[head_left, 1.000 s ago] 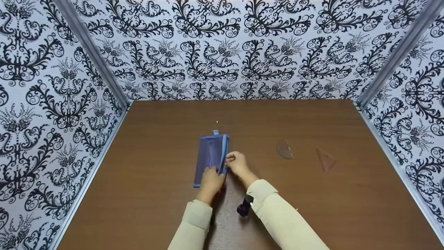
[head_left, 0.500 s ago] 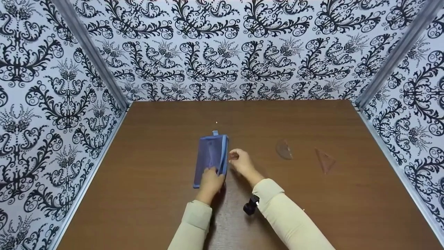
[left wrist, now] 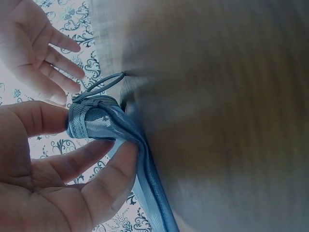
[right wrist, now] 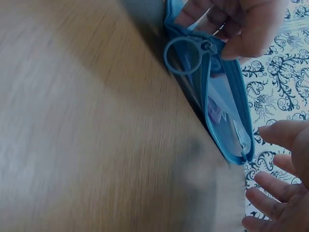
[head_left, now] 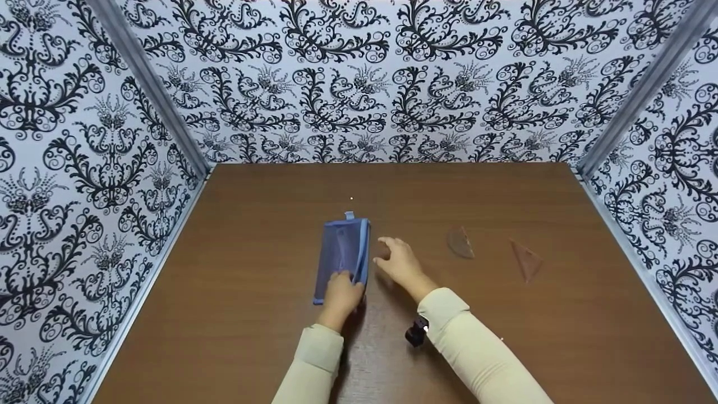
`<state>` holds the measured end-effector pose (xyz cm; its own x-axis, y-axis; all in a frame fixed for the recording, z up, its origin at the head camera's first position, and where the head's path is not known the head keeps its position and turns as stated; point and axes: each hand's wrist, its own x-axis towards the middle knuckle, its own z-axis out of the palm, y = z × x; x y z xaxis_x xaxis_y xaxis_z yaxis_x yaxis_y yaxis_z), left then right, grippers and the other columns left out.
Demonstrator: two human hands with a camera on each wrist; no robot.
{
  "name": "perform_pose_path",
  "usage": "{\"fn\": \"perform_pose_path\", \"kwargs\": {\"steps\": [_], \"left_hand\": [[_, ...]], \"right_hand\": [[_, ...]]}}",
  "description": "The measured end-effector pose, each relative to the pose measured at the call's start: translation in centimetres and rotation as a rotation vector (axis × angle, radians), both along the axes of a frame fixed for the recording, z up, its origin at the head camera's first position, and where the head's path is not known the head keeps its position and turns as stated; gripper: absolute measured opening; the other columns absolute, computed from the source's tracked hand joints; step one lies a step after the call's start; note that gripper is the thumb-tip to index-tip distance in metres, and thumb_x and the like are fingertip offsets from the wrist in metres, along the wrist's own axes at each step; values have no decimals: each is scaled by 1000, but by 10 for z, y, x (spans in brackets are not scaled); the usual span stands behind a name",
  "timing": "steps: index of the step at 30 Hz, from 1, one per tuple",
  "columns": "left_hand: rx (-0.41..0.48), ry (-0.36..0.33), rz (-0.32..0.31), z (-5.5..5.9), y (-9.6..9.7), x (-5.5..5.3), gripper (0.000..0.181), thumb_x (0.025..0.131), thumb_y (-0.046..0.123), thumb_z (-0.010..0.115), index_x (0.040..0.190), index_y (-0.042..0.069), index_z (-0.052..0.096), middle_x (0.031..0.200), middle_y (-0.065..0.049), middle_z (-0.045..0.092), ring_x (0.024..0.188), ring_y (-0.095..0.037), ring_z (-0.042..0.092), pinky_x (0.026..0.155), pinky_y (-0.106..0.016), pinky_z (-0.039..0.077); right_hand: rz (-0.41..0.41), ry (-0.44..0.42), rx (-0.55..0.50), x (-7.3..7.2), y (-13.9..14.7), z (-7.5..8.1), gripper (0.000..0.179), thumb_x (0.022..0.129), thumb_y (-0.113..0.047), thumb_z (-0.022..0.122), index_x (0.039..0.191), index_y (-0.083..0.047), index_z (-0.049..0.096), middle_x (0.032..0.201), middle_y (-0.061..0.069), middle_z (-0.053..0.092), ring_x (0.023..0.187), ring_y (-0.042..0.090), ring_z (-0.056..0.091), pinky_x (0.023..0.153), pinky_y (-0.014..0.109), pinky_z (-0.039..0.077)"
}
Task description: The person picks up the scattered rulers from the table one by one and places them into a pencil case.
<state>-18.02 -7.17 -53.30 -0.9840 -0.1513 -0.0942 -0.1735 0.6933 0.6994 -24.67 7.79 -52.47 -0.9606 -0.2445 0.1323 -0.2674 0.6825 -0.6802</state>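
A blue zip pouch with see-through sides lies left of the table's middle. My left hand grips its near end, thumb and fingers pinching the blue edge in the left wrist view. Seen from the right wrist, the zip is undone and the mouth gapes. A round ring pull hangs at the end near the left hand. Something small and purplish shows in the pouch, too unclear to name. My right hand hovers just right of the pouch, fingers spread and holding nothing.
To the right on the brown table lie a clear protractor and a reddish clear set square. Patterned panels enclose the back and sides. A black wrist camera hangs under the right sleeve.
My right hand has drawn away from the pouch's zip edge to the right, and its fingers have spread. The left hand and the pouch have stayed in place.
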Motion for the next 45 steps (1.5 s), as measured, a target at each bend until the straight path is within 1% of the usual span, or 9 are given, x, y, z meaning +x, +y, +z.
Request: {"fn": "perform_pose_path", "kwargs": {"steps": [4, 7, 13, 17, 20, 22, 30, 36, 45], "left_hand": [[1, -11, -4, 1, 0, 0, 44, 88, 15, 61, 123, -11, 58, 121, -29, 54, 112, -45, 55, 95, -52, 46], [-3, -3, -7, 1, 0, 0, 43, 87, 15, 61, 122, -11, 59, 120, -30, 55, 111, -45, 55, 94, -52, 46], [8, 13, -12, 0, -1, 0, 42, 86, 13, 61, 120, -12, 59, 118, -30, 56, 110, -46, 56, 94, -53, 46], [10, 18, -5, 0, 0, 0, 41, 86, 13, 61, 118, -11, 60, 114, -29, 56, 107, -45, 57, 92, -51, 48], [-5, 31, -1, -1, 0, -1, 38, 84, 13, 62, 113, -11, 61, 108, -27, 58, 101, -44, 59, 88, -50, 49], [-13, 32, -1, -1, 0, -1, 38, 84, 14, 62, 113, -11, 61, 106, -26, 58, 99, -43, 60, 86, -50, 50], [-34, 49, -10, 0, 0, 0, 41, 84, 14, 63, 114, -13, 60, 106, -28, 58, 99, -45, 60, 87, -51, 50], [-29, 39, -11, 0, 0, -1, 41, 84, 14, 63, 115, -13, 60, 107, -28, 58, 101, -45, 60, 88, -51, 49], [-22, 35, -16, -1, -1, 0, 42, 84, 13, 62, 117, -13, 59, 110, -29, 57, 104, -46, 58, 90, -52, 48]], "right_hand": [[-1, 20, 82, 1, 3, 4, 52, 84, -22, 73, 132, -6, 58, 131, 17, 57, 123, 35, 51, 102, 49, 41], [-3, 42, 136, 1, 4, 3, 55, 86, -29, 72, 134, -9, 56, 133, 16, 56, 125, 35, 50, 102, 51, 40], [7, 55, 253, 1, 8, 0, 63, 88, -43, 65, 142, -15, 49, 142, 17, 47, 132, 37, 41, 104, 59, 33], [26, 50, 318, 1, 12, 3, 66, 88, -46, 63, 145, -17, 45, 147, 18, 41, 137, 40, 33, 106, 64, 27], [32, 64, 351, 1, 16, 4, 68, 88, -48, 63, 145, -18, 44, 148, 18, 39, 138, 41, 31, 106, 65, 26], [30, 78, 368, 1, 19, 5, 68, 88, -49, 63, 146, -19, 44, 148, 18, 39, 138, 41, 31, 106, 64, 26], [25, 132, 406, -1, 30, 8, 70, 86, -50, 64, 145, -17, 45, 147, 19, 40, 137, 42, 32, 107, 64, 26], [20, 130, 436, -2, 37, 10, 70, 87, -50, 63, 146, -18, 43, 148, 18, 39, 139, 41, 30, 108, 63, 25], [-1, 126, 423, -7, 46, 16, 71, 87, -48, 63, 147, -16, 42, 148, 19, 39, 139, 41, 30, 109, 62, 24]]}}
